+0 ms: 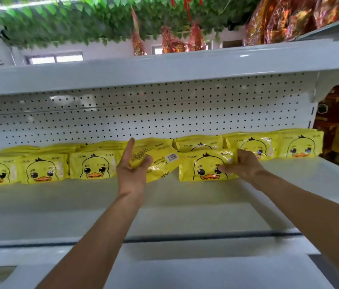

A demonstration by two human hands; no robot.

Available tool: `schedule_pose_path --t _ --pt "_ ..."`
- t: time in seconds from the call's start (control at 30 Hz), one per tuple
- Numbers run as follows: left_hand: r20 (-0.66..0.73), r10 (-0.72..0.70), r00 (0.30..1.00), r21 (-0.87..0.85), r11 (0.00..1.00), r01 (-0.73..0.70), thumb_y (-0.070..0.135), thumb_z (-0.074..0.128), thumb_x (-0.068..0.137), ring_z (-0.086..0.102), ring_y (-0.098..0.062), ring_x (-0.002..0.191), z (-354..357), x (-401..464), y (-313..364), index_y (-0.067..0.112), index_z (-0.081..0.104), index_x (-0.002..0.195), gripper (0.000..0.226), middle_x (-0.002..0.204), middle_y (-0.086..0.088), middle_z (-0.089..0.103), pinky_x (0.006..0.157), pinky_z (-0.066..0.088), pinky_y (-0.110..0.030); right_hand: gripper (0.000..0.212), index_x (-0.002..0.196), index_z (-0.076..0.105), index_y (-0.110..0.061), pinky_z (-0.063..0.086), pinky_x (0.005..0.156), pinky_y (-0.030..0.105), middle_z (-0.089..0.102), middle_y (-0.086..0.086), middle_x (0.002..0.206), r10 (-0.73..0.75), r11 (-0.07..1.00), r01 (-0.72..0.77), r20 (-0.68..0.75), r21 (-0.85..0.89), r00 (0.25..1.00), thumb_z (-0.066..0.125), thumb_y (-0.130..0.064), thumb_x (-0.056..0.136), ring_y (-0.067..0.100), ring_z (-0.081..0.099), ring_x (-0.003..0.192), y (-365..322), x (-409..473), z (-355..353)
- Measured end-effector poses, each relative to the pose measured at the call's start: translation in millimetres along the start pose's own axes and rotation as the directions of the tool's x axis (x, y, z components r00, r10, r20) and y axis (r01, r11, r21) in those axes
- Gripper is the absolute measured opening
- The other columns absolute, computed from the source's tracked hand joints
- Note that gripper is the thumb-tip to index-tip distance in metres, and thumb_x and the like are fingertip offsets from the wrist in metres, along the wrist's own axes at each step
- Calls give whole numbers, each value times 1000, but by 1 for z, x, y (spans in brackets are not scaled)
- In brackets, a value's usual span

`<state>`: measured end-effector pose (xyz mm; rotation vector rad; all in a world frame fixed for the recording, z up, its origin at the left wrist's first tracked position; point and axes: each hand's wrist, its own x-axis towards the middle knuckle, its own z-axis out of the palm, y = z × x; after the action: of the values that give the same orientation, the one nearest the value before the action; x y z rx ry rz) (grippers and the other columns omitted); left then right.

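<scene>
Fingers of the left hand are pinched on the left end of a yellow barcode-side packet, with the thumb in front and the index finger pointing straight up. The right hand is clamped on the right edge of a duck-face packet, with the thumb laid across its front. Both packets are held at the middle of the white shelf, in a gap in the front row of duck packets. The barcode-side packet is tilted, while the duck-face packet stands on its long edge.

The 2 packets are judged light, soft and yielding, and their glossy film may be slippery. A hold across a short end, thumb opposed to fingers, should be enough. Squeezing the middle is best avoided, since the contents cannot be told.

The fingers behind each packet are hidden. The small print is too blurred to be read, and the depth of the rear row against the pegboard panel cannot be made out.
</scene>
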<state>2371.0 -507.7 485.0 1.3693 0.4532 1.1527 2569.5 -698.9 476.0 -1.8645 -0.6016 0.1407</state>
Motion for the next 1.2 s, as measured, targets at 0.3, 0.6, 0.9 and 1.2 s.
schedule_pose_path --t 0.3,0.6,0.9,1.2 --pt "72 -213 974 -92 971 219 21 93 47 59 -28 120 12 22 -18 37 63 118 79 125 -6 65 107 40 -55 48 72 43 -9 32 56 31 47 5 70 -28 993 15 -110 -118 994 88 -24 64 21 44 67 17 72 22" --pt "170 -299 939 -151 934 325 8 70 84 67 -16 101 39 21 -9 37 62 122 49 113 2 69 72 54 -33 94 143 38 -23 34 102 38 42 5 138 -623 688 539 -15 -486 782 87 -32 64 23 36 126 7 53 24" --pt "494 -522 696 -479 504 718 64 50 88 60 -50 110 56 20 12 19 25 151 81 159 -21 13 83 57 -52 44 54 57 -20 42 60 15 49 -2 51 -428 890 413 44 191 903 52 -27 98 15 46 51 -32 30 13" --pt "242 -250 937 -46 962 269 20 52 99 72 -18 59 89 11 4 10 48 134 37 110 -2 61 47 53 -22 38 73 68 -8 46 56 34 57 5 54 -225 881 237 -78 409 971 48 -26 100 24 49 44 -34 22 -7"
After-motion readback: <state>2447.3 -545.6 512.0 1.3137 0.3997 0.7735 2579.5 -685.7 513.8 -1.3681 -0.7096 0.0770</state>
